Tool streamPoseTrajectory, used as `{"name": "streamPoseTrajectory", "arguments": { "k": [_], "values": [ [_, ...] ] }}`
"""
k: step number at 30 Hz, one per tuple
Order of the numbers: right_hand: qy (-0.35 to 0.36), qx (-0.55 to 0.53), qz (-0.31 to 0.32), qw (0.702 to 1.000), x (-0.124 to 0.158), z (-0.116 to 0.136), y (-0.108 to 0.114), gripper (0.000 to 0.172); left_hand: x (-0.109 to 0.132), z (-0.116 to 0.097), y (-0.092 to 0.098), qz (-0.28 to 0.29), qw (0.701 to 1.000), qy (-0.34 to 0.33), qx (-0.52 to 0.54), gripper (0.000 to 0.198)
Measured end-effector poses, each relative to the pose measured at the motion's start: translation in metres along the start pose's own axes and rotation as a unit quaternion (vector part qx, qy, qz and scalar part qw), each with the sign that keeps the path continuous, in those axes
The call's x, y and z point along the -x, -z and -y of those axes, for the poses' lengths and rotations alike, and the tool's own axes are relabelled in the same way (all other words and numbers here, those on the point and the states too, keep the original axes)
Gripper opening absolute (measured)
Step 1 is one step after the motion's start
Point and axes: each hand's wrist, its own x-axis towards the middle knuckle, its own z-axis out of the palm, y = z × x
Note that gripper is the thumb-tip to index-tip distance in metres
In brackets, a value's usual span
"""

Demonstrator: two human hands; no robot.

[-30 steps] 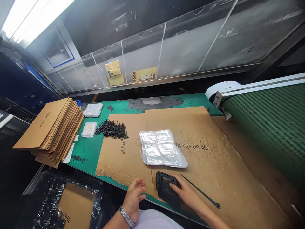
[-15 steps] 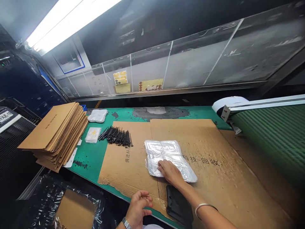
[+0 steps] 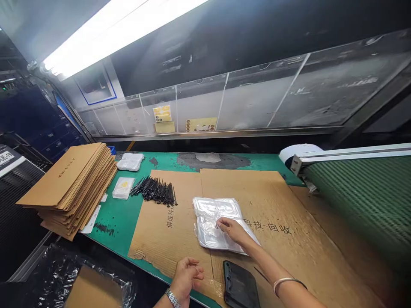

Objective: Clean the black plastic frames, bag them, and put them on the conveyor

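My right hand (image 3: 231, 227) rests on a stack of clear plastic bags (image 3: 214, 222) lying on the cardboard sheet (image 3: 289, 239), its fingertips pinching at the top bag. My left hand (image 3: 188, 276) hovers at the near edge of the table with the fingers loosely curled and nothing in them. A black plastic part (image 3: 240, 286) lies flat on the cardboard just right of my left hand, under my right forearm. A thin black cable tie (image 3: 261, 275) shows beside that part, mostly hidden by the forearm.
A pile of black cable ties (image 3: 156, 190) lies further back. A stack of flat cartons (image 3: 69, 184) sits at the left, with two small white bags (image 3: 126, 173) beside it. A green conveyor belt (image 3: 362, 192) runs along the right. A plastic-lined carton (image 3: 86, 286) stands below the table.
My right hand left the black part, reached forward onto the clear bags and now pinches the top one. My left hand stayed at the table edge. The view tilted up.
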Motion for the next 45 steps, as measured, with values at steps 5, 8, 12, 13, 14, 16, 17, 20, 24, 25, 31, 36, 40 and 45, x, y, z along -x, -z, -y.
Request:
{"name": "streamPoseTrajectory", "arguments": {
  "k": [5,8,12,13,14,16,17,20,24,25,31,36,40,45],
  "values": [
    [0.01,-0.139,-0.041,0.989,0.0,0.011,0.017,0.025,-0.033,-0.013,-0.02,-0.014,0.996,-0.073,-0.058,0.034],
    [0.033,-0.21,-0.051,0.976,0.005,0.025,0.022,0.027,-0.046,-0.031,-0.037,0.009,0.984,-0.152,-0.09,0.044],
    [0.069,-0.271,-0.006,0.96,0.029,0.051,0.018,0.032,-0.05,-0.062,-0.056,0.073,0.951,-0.272,-0.123,0.068],
    [0.076,-0.281,0.012,0.957,0.037,0.057,0.015,0.034,-0.05,-0.07,-0.059,0.095,0.942,-0.293,-0.132,0.071],
    [0.081,-0.291,0.028,0.953,0.044,0.063,0.013,0.035,-0.05,-0.077,-0.062,0.121,0.934,-0.304,-0.142,0.072],
    [0.081,-0.307,0.05,0.947,0.059,0.071,0.008,0.039,-0.051,-0.088,-0.066,0.173,0.924,-0.3,-0.165,0.059],
    [0.076,-0.315,0.054,0.945,0.066,0.073,0.006,0.043,-0.052,-0.092,-0.068,0.195,0.92,-0.289,-0.178,0.048],
    [0.045,-0.33,0.057,0.941,0.085,0.075,0.005,0.057,-0.051,-0.096,-0.07,0.227,0.914,-0.262,-0.209,0.039],
    [0.007,-0.311,0.095,0.946,0.11,0.074,0.011,0.058,-0.042,-0.098,-0.066,0.237,0.903,-0.26,-0.249,0.043],
    [0.002,-0.304,0.108,0.946,0.115,0.073,0.013,0.055,-0.038,-0.099,-0.064,0.24,0.897,-0.263,-0.262,0.042],
    [-0.01,-0.284,0.13,0.95,0.134,0.066,0.014,0.054,-0.023,-0.11,-0.057,0.261,0.868,-0.269,-0.326,0.039],
    [0.003,-0.262,0.11,0.959,0.136,0.057,0.001,0.061,-0.018,-0.105,-0.055,0.264,0.862,-0.261,-0.346,0.047],
    [0.006,-0.265,0.065,0.962,0.139,0.054,-0.004,0.061,-0.016,-0.1,-0.052,0.27,0.862,-0.254,-0.345,0.056],
    [-0.009,-0.227,0.101,0.969,0.146,0.049,-0.004,0.062,-0.012,-0.1,-0.049,0.282,0.86,-0.251,-0.344,0.056]
  ]
}}
